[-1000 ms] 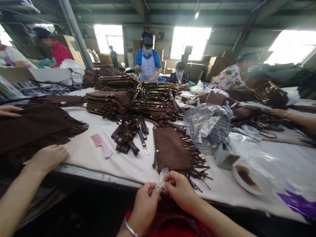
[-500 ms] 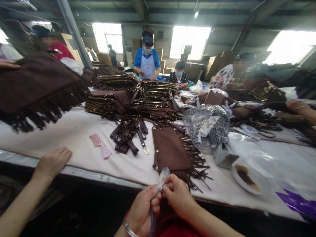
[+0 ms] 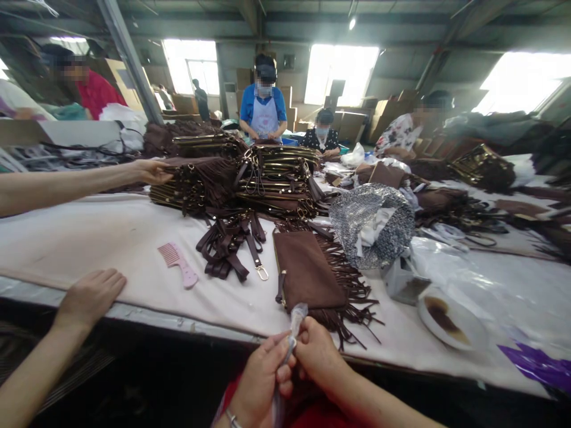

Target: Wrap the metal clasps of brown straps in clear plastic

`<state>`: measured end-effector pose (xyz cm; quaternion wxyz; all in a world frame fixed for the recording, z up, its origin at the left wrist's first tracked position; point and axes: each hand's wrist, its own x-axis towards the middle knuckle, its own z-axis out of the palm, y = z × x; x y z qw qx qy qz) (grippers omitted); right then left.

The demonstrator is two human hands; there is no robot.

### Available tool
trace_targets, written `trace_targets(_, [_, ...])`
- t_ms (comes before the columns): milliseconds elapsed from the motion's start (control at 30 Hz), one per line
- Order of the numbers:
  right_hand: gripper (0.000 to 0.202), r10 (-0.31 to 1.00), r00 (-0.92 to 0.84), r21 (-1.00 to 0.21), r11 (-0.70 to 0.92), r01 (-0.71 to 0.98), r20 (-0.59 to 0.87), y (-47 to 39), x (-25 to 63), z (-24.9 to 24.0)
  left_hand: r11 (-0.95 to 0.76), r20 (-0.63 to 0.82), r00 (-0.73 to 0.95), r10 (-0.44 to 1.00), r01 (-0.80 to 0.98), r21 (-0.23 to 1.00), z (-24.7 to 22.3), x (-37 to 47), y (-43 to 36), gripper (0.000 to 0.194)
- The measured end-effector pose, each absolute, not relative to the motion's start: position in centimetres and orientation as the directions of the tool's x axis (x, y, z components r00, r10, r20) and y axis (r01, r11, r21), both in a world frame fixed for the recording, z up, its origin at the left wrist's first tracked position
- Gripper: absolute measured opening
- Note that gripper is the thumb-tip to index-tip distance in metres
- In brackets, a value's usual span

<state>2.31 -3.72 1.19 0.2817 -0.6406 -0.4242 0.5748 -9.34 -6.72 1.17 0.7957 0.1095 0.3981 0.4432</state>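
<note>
While the left hand [image 3: 263, 380] and right hand [image 3: 317, 355] meet below the desk's [image 3: 89, 238] near edge, their fingers [image 3: 285, 348] pinch a clear plastic bag [image 3: 296, 315], just before a brown fringed pouch [image 3: 307, 276].

The contents of the clear plastic bag [image 3: 295, 321] pinched between the left hand [image 3: 263, 380] and right hand [image 3: 317, 356] are too small to identify. The bag's lower part is hidden behind the fingers, and both forearms are cut off by the bottom edge. A co-worker's arm [image 3: 57, 187] is cut off at the left edge. The purple sheet [image 3: 535, 365] is cut off at the right edge. The near face of the tabletop [image 3: 71, 238] lies in shadow.
</note>
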Motion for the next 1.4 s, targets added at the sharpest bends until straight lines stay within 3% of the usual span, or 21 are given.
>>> trace_targets(167, [0.019,0.847,-0.060,-0.829,-0.500,0.250,-0.528,-4.0,3.5,1.6,0.476,-0.482,0.083,0.872,-0.372,0.797,1.3,-8.9,-7.2,0.050])
trace_targets(300, [0.037,0.823,-0.163,-0.831,-0.555,-0.026,-0.544,-5.3,4.8,1.9,0.402,-0.408,-0.003,0.913,-0.154,0.902,1.4,-8.6,-7.2,0.045])
trace_targets(400, [0.038,0.824,-0.252,-0.797,-0.560,-0.228,-0.507,-6.0,5.2,1.5,0.147,-0.147,-0.001,0.989,0.103,0.984,2.3,-8.4,-7.2,0.031])
trace_targets(467, [0.034,0.826,-0.245,-0.753,-0.563,-0.342,-0.507,-6.3,5.3,1.2,-0.032,0.010,0.087,0.996,0.254,0.967,2.8,-8.6,-7.2,0.028])
trace_targets(533, [0.031,0.818,-0.279,-0.694,-0.575,-0.433,-0.504,-6.4,5.4,1.0,-0.110,0.062,0.173,0.983,0.286,0.952,3.1,-9.1,-7.3,0.029])
trace_targets(633, [0.028,0.785,-0.372,-0.622,-0.619,-0.479,-0.495,-6.7,5.6,0.9,-0.140,0.114,0.140,0.984,0.190,0.972,2.9,-10.0,-7.1,0.029])
trace_targets(700, [0.029,0.771,-0.390,-0.588,-0.637,-0.499,-0.504,-7.0,5.9,0.8,-0.070,0.066,0.026,0.997,0.153,0.986,2.6,-10.4,-6.8,0.028])
trace_targets(767, [0.029,0.774,-0.376,-0.571,-0.631,-0.526,-0.510,-7.2,6.1,0.6,0.114,-0.109,-0.052,0.993,0.120,0.986,2.1,-10.6,-6.5,0.027])
trace_targets(867, [0.026,0.794,-0.360,-0.579,-0.605,-0.546,-0.491,-7.4,6.3,0.6,0.397,-0.395,0.068,0.916,-0.027,0.917,1.3,-10.1,-6.2,0.034])
trace_targets(967, [0.024,0.814,-0.367,-0.626,-0.581,-0.520,-0.450,-7.5,6.2,0.8,0.519,-0.497,0.169,0.851,-0.128,0.845,0.9,-9.1,-6.4,0.041])
trace_targets(1200, [0.029,0.788,-0.424,-0.573,-0.616,-0.541,-0.447,-7.6,6.0,0.9,0.512,-0.508,0.065,0.859,-0.127,0.849,1.4,-8.2,-6.2,0.032])
trace_targets(1300, [0.032,0.748,-0.488,-0.544,-0.663,-0.515,-0.449,-7.7,5.7,1.0,0.416,-0.418,0.032,0.908,0.048,0.908,2.2,-8.5,-5.9,0.028])
trace_targets(1400, [0.032,0.752,-0.426,-0.602,-0.658,-0.452,-0.502,-7.8,5.4,0.9,0.262,-0.278,0.020,0.960,0.279,0.924,2.8,-8.9,-5.5,0.022])
